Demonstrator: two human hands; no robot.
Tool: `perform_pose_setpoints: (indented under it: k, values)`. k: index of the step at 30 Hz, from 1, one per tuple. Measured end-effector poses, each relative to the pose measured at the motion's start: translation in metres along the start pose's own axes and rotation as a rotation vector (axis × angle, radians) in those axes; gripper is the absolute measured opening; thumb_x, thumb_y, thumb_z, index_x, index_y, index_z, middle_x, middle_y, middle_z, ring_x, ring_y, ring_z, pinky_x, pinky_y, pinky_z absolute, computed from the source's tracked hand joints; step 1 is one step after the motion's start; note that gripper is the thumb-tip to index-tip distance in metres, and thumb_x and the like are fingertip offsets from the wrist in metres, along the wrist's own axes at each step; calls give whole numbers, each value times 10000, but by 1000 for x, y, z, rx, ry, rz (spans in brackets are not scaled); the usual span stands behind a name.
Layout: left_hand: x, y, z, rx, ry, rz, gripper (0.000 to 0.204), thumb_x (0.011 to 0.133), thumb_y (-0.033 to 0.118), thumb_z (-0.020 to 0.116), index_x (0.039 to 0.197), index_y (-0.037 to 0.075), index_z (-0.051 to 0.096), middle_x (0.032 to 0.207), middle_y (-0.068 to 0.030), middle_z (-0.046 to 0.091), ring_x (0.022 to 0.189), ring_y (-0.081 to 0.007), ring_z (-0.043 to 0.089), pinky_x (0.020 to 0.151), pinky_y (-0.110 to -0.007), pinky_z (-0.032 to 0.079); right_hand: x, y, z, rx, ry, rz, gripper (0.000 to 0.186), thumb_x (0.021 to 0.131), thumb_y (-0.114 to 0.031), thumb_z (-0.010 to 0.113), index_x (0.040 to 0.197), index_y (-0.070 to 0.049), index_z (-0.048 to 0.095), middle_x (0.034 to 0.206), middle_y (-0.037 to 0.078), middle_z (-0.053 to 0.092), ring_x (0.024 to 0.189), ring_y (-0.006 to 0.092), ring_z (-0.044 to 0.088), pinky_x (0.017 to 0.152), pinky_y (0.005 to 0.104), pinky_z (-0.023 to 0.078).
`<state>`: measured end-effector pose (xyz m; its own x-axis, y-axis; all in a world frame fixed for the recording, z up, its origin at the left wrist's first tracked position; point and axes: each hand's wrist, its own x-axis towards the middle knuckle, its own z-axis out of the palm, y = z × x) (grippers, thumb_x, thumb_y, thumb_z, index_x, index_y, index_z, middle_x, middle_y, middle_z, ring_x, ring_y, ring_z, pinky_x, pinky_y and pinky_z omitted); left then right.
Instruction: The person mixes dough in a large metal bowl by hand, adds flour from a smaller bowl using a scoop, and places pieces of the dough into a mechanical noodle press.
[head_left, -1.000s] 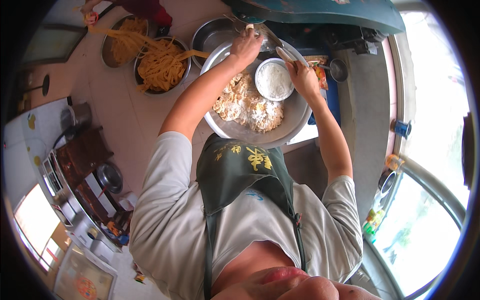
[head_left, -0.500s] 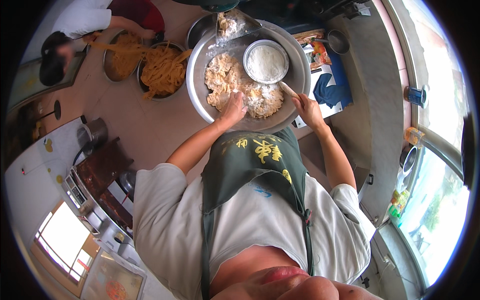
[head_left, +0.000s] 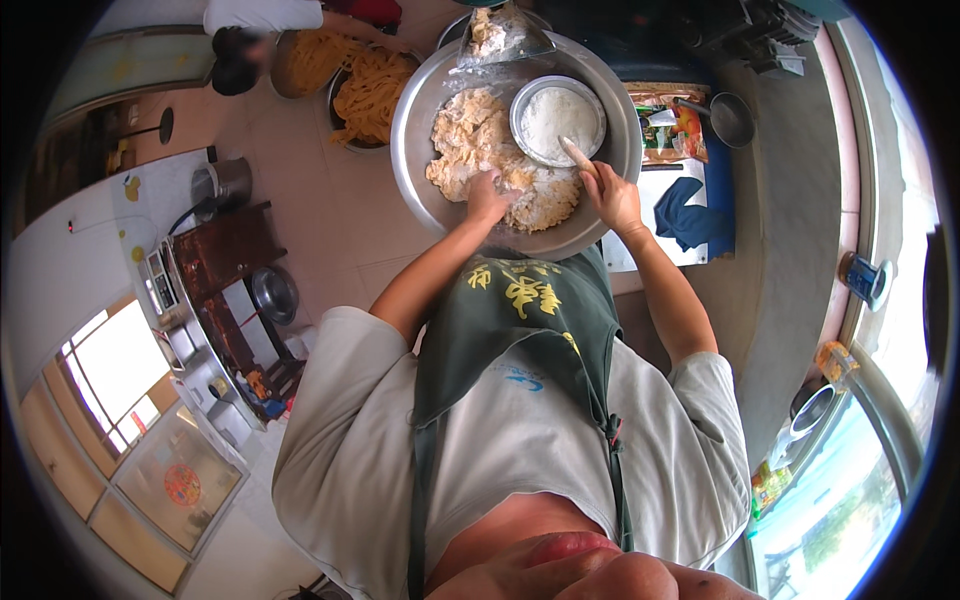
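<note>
A large steel basin (head_left: pixel 404 150) in front of me holds lumpy, flour-dusted pieces (head_left: pixel 465 140), whose kind I cannot make out. My left hand (head_left: pixel 487 198) rests at the near edge of these pieces, thumb spread away from the fingers; its fingertips are partly hidden. Inside the basin, at the right, stands a round metal bowl (head_left: pixel 603 128) of white flour (head_left: pixel 555 110). My right hand (head_left: pixel 614 198) is closed round a pale wooden-looking utensil (head_left: pixel 580 157). Its tip reaches into the flour, so its end shape is unclear.
A dark-edged triangular scoop or sieve (head_left: pixel 522 42) with more pieces sits over the basin's far rim. Right of it are a blue cloth (head_left: pixel 685 215), packages (head_left: pixel 672 125) and a small pan (head_left: pixel 732 120). Another person reaches to bowls of yellow strips (head_left: pixel 375 95) at far left.
The utensil's tip has moved from beside the flour bowl over its rim into the flour. My left hand remains at the pieces, its thumb now spread. The whole view has shifted and turned slightly.
</note>
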<state>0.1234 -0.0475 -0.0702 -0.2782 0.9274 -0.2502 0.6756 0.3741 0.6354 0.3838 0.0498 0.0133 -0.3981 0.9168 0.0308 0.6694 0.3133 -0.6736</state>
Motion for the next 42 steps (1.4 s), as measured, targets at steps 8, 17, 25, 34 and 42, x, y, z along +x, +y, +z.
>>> perform_pose_setpoints:
  k: [8, 17, 25, 34, 42]
  values:
    - [0, 3, 17, 65, 80, -125, 534, 638, 230, 839, 1103, 67, 631, 1069, -163, 604, 1068, -349, 534, 924, -439, 420, -2, 1, 6, -80, 9, -103, 227, 918, -289, 630, 1038, -101, 591, 776, 125, 687, 630, 330, 657, 535, 427, 514]
    - [-5, 6, -5, -139, 29, 39, 421, 659, 39, 759, 1054, 40, 615, 1041, -157, 602, 963, -374, 574, 829, -421, 464, 2, -46, 5, -70, -436, -86, 223, 910, -290, 623, 928, -68, 615, 755, 189, 674, 680, 378, 664, 605, 468, 532]
    - [-1, -17, -8, -383, 61, 97, 343, 692, -17, 674, 1029, 9, 619, 979, -183, 628, 931, -369, 619, 785, -399, 495, 10, -70, 57, -136, -593, 87, 316, 924, -369, 581, 862, -74, 676, 744, 191, 669, 693, 404, 649, 648, 496, 521]
    - [-5, -14, -33, -376, -78, 113, 359, 709, -93, 553, 1055, -14, 613, 1020, -195, 631, 976, -358, 614, 821, -384, 490, 20, -66, 72, -157, -652, 194, 374, 918, -420, 545, 871, -79, 692, 790, 212, 681, 794, 402, 664, 736, 495, 528]
    - [-18, -7, -57, -338, -215, 13, 399, 766, -76, 532, 1162, -28, 546, 1071, -205, 598, 1012, -365, 592, 866, -388, 479, 24, -77, 40, -222, -635, 19, 404, 935, -400, 539, 842, -49, 717, 787, 229, 669, 720, 401, 662, 667, 486, 530]
